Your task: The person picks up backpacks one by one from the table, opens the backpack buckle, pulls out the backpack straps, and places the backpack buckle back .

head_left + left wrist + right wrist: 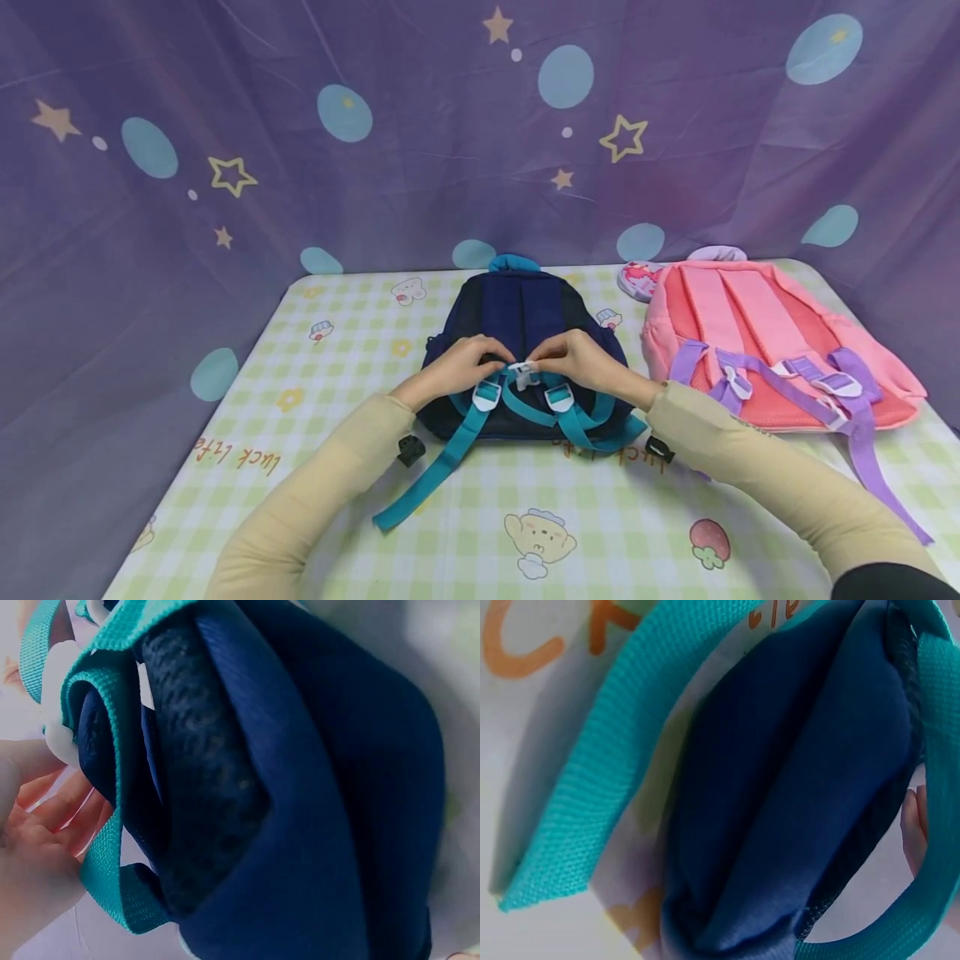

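Observation:
A navy backpack (pixel 522 304) lies on the table with its shoulder straps facing up and teal webbing (pixel 435 479) trailing off its lower end. Over its middle, my left hand (pixel 468 364) and right hand (pixel 581 362) meet at a white plastic buckle (pixel 523 373) on the teal webbing, each pinching one side of it. White strap adjusters (pixel 486 397) sit just below. In the left wrist view, the left hand (pixel 45 840) appears beside a teal strap and the pack's navy side (pixel 322 787). Only a bit of hand (pixel 915 829) shows behind a teal loop in the right wrist view.
To the right lies a pink backpack (pixel 750 333) with purple straps (pixel 870 458), close to my right forearm. A checked cloth (pixel 337 517) with printed figures covers the table. Behind hangs a purple curtain (pixel 435 183) with stars and ovals.

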`<state>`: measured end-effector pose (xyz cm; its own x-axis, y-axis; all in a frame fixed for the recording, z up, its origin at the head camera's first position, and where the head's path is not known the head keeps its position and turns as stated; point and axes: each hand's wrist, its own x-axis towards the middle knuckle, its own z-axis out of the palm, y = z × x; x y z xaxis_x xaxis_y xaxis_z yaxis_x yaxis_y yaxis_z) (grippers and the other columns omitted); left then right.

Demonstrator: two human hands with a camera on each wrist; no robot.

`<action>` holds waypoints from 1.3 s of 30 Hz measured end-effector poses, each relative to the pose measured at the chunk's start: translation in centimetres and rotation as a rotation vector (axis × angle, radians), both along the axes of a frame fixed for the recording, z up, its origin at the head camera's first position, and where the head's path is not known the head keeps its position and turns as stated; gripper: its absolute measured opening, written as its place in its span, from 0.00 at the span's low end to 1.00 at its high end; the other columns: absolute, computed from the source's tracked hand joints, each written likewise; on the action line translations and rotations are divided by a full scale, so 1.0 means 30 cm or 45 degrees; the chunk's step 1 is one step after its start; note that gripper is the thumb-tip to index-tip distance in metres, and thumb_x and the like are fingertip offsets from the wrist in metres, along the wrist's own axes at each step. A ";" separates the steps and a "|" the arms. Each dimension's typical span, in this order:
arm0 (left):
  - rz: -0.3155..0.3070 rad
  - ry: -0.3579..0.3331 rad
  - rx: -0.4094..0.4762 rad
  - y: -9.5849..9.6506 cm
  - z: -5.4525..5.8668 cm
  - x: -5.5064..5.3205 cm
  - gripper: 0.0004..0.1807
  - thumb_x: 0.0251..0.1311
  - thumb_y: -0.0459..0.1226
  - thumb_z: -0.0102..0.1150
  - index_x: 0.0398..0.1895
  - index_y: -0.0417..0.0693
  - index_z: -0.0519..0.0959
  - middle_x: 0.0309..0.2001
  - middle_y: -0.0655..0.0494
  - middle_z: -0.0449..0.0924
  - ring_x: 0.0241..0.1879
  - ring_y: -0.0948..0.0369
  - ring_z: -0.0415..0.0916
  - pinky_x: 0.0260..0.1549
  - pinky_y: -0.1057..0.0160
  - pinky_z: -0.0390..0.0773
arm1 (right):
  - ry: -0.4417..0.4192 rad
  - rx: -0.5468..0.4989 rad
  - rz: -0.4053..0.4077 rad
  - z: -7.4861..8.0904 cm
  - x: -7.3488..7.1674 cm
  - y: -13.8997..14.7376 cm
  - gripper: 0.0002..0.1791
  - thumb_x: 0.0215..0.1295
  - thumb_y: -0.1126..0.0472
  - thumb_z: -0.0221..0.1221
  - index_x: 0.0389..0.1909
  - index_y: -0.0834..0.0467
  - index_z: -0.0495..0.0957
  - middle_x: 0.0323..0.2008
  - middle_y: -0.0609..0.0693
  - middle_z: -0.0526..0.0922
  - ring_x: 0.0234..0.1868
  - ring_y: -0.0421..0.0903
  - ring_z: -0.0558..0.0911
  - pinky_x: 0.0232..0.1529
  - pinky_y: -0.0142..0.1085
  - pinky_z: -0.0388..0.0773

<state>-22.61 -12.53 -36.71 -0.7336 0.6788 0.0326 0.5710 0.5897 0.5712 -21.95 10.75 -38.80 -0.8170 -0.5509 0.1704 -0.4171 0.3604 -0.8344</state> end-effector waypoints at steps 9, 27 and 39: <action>-0.051 0.105 -0.034 0.007 -0.004 -0.015 0.08 0.67 0.30 0.57 0.43 0.39 0.84 0.41 0.49 0.82 0.43 0.54 0.75 0.46 0.59 0.74 | -0.002 -0.007 0.008 0.001 0.005 -0.007 0.07 0.65 0.67 0.62 0.39 0.68 0.85 0.36 0.57 0.87 0.36 0.51 0.85 0.39 0.36 0.81; -0.013 0.203 -0.090 -0.014 0.009 -0.016 0.06 0.67 0.31 0.56 0.40 0.41 0.83 0.39 0.50 0.81 0.41 0.54 0.73 0.43 0.60 0.74 | -0.041 0.025 0.050 0.017 0.011 -0.006 0.07 0.66 0.67 0.61 0.39 0.66 0.86 0.35 0.53 0.87 0.32 0.42 0.83 0.36 0.32 0.79; -0.014 0.247 -0.124 -0.019 0.008 -0.030 0.06 0.67 0.31 0.56 0.39 0.39 0.83 0.38 0.49 0.81 0.40 0.53 0.73 0.44 0.58 0.73 | -0.055 0.027 0.098 0.027 0.013 -0.013 0.07 0.66 0.67 0.61 0.38 0.67 0.85 0.35 0.54 0.87 0.34 0.47 0.85 0.37 0.34 0.80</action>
